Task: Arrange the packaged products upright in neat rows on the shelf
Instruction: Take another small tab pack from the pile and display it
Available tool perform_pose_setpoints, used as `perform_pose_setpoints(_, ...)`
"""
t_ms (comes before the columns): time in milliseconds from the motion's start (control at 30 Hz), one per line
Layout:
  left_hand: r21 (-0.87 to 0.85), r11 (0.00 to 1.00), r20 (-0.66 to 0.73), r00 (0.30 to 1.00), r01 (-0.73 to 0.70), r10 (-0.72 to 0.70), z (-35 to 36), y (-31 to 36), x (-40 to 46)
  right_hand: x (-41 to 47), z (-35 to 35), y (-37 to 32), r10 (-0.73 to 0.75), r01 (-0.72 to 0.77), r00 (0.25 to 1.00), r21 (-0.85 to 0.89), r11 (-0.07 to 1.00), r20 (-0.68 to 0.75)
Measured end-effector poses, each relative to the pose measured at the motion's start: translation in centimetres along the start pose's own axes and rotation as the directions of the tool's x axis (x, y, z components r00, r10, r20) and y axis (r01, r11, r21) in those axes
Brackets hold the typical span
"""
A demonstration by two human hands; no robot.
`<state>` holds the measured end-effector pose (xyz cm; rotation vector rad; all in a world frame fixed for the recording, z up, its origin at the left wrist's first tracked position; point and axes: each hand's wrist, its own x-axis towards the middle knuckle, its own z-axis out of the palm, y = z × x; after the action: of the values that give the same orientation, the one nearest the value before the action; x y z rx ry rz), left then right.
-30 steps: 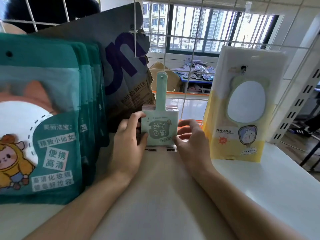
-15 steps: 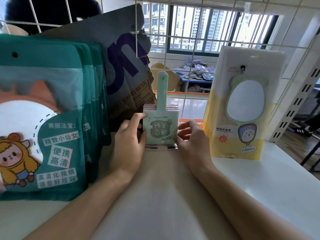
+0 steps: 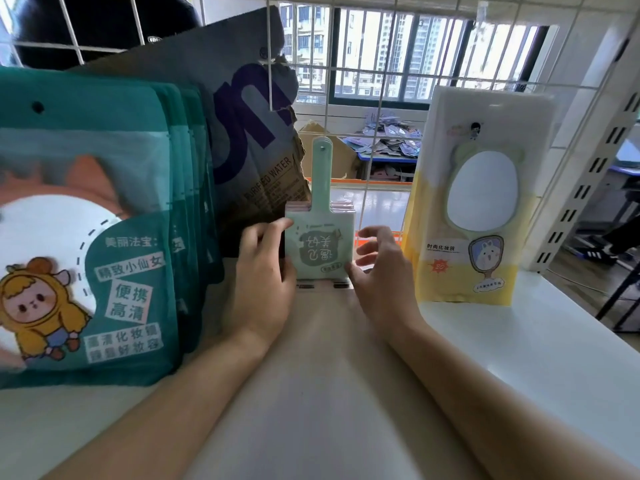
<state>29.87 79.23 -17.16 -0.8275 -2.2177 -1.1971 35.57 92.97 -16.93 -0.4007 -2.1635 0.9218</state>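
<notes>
At centre frame of the head view, I see the small stack of mint-green hand mirrors (image 3: 319, 244) standing upside down on the shelf (image 3: 519, 358), heads down and handles pointing straight up, so the long axis is vertical. My left hand (image 3: 263, 275) rests against the stack's left edge, thumb laid on the upper corner and fingers behind it where I can't see them. My right hand (image 3: 377, 268) sits just beside the right edge, its fingers loosely spread and slightly curled; the thumb is at the lower right corner, but I can't tell if it actually touches. Both hands flank the stack about equally close, the left the firmer contact.

I judge the next move turns on that vertical axis: a tall thin stack squeezed from both sides could fan or topple backward toward the wire grid (image 3: 381, 98).

Left of frame, a row of teal pouches (image 3: 104, 216) stands upright, with a torn cardboard sheet (image 3: 242, 133) leaning behind it. Right of centre, a yellow-and-white mirror pack (image 3: 474, 202) stands upright, well apart from the stack. The shelf surface is smooth and white; beyond the grid lies a bright room with barred windows (image 3: 398, 53).
</notes>
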Motion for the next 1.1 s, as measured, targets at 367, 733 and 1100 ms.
perform_pose_setpoints(367, 0.403, 0.857, 0.154, 0.947, -0.321, 0.282, -2.1, 1.9, -2.4, -3.6, -0.8, -1.8, -0.342, 0.315, 0.938, -0.53, 0.787, 0.049)
perform_pose_setpoints(733, 0.454, 0.833, 0.245, 0.943, -0.317, 0.225, -16.9, 9.8, -7.4, -11.7, -9.0, -11.4, -0.265, 0.347, 0.932, -0.387, 0.854, 0.249)
perform_pose_setpoints(1100, 0.548, 0.827, 0.204, 0.979, -0.129, 0.018, -30.2, 8.8, -12.1, -17.5, -6.0, -23.9, -0.416, 0.482, 0.857, -0.184, 0.857, 0.306)
